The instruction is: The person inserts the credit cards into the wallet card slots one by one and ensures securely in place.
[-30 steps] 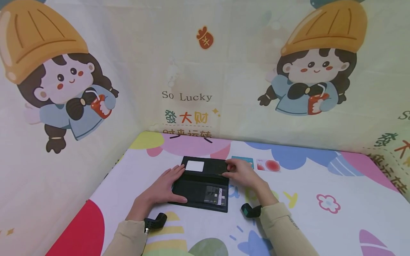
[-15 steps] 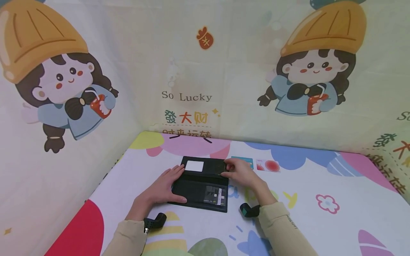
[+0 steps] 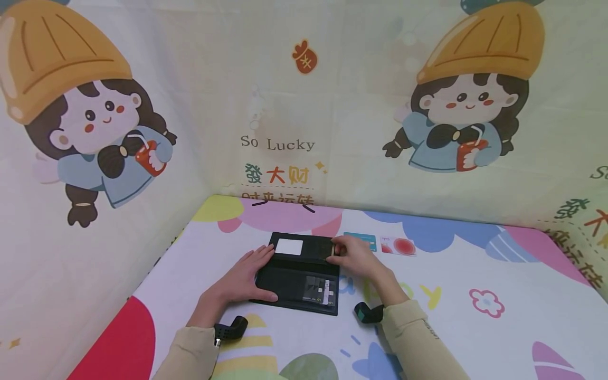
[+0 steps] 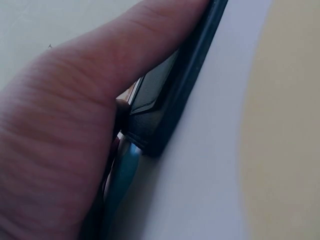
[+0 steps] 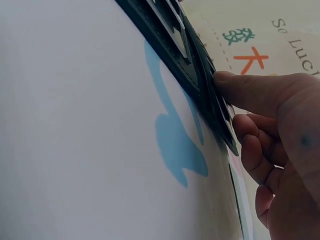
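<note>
A black wallet (image 3: 280, 279) lies unfolded on the table, with a white panel (image 3: 288, 246) in its far half. Several bank cards (image 3: 317, 290) show in the near half's slots at the right. My left hand (image 3: 239, 277) rests along the wallet's left edge, fingers on the far half and thumb (image 4: 150, 30) on the near half. At the far half's right end, my right hand (image 3: 358, 257) pinches the edge of a dark card (image 3: 333, 249) between thumb and curled fingers. The thumb (image 5: 240, 87) overlaps the wallet's corner in the right wrist view; most of the card is hidden.
Beyond my right hand lie a teal card (image 3: 366, 238), partly covered, and a red-and-white card (image 3: 400, 246). The patterned tablecloth (image 3: 456, 348) meets the printed backdrop (image 3: 351, 174) at the rear. Black wrist cameras (image 3: 233, 328) sit on both wrists.
My right hand has shifted slightly left against the wallet's right end, and a thin golden line now shows at its fingertips. The left hand and the wallet stay put.
</note>
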Demonstrator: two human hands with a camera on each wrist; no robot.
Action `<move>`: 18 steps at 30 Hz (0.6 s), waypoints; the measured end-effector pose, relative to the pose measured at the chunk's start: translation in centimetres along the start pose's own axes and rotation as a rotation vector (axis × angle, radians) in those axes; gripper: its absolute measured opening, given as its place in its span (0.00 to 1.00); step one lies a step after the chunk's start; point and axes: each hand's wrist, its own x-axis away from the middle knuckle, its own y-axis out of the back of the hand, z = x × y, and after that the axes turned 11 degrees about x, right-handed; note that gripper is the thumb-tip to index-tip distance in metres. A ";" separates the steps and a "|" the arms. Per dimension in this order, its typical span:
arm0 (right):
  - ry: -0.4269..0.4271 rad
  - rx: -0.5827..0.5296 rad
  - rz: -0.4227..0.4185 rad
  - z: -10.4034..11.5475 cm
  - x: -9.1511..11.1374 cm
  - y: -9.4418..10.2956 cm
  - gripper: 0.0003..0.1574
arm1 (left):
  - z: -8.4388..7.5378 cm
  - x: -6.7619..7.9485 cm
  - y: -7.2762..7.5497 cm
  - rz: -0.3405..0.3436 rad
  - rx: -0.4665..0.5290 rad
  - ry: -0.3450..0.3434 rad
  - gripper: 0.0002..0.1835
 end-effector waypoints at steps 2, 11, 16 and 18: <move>0.001 0.002 0.000 0.0 0.0 -0.1 0.31 | 0.0 0.0 0.0 0.000 0.002 0.002 0.65; 0.001 0.000 0.012 0.2 -0.1 -0.3 0.28 | 0.0 0.1 -0.1 0.001 -0.002 0.009 0.65; 0.013 0.000 0.008 0.3 -0.2 -0.4 0.26 | -0.1 0.1 0.0 -0.003 0.005 0.016 0.65; 0.020 0.007 0.005 0.3 -0.2 -0.4 0.26 | -0.1 0.1 0.0 -0.002 0.005 0.018 0.64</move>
